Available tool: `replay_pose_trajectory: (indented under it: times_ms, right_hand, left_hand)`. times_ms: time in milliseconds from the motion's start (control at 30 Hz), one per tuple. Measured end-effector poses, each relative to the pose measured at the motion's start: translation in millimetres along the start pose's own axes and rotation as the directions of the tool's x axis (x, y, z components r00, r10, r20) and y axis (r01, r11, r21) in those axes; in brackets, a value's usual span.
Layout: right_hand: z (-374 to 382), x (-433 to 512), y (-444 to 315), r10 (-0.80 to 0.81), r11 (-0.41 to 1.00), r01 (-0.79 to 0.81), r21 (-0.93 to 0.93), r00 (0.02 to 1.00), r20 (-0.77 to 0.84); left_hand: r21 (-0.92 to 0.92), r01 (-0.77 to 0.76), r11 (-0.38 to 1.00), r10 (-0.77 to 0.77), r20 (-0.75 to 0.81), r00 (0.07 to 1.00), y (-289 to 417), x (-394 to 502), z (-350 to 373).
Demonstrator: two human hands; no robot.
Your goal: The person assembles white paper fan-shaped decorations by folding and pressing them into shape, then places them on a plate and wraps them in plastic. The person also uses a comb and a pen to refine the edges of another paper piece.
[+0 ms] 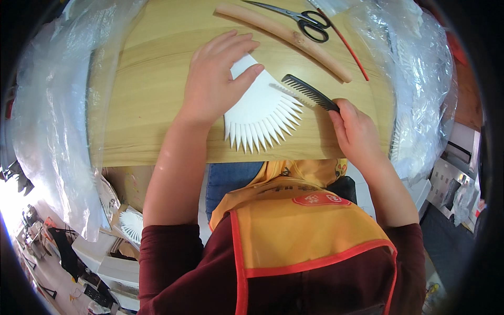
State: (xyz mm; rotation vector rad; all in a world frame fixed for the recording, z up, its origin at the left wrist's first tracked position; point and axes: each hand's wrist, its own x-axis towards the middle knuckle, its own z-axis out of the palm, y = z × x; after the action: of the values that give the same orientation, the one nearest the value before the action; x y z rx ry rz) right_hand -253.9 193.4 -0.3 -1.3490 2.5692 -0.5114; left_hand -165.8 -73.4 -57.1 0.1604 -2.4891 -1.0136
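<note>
A white fan-shaped sheet (256,100) with a fringe of pointed, ridged strips along its curved edge lies on the wooden table (149,118). My left hand (216,75) rests over the sheet's upper left part, thumb on its surface and fingers spread past its narrow end. In my right hand (356,130) is a black comb (311,92), gripped at one end between thumb and fingers, just right of the sheet, with its teeth pointing down and to the left. The comb casts a shadow on the table and the sheet's edge.
Beyond the comb lie a wooden stick (283,37), black-handled scissors (303,19) and a thin red rod (346,49). Clear plastic sheeting covers the table's left (59,98) and right (421,86) sides. Fringed white pieces (132,224) sit in a box below left.
</note>
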Motion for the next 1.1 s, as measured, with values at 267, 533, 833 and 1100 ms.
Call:
replay_pose_trajectory:
  times_ms: [267,533,833,1100]
  right_hand:
    - [-7,-5,-4,0.013,0.999,-0.010,-0.034,0.996,0.091]
    - [-5,-4,-2,0.005,1.000,-0.003,-0.030,0.996,0.088]
    - [-5,-2,-1,0.005,0.997,0.007,-0.080,0.990,0.137]
    - [-10,2,-2,0.037,0.993,-0.006,-0.119,0.965,0.259]
  left_hand:
    - [0.021,-0.024,1.000,0.022,0.076,0.997,3,4,-5]
    - [0.027,-0.031,0.999,0.028,0.090,0.996,2,4,-7]
    - [0.065,-0.118,0.991,0.114,0.055,0.992,7,6,-8]
    - [-0.040,-0.270,0.962,0.273,0.153,0.950,23,3,-2]
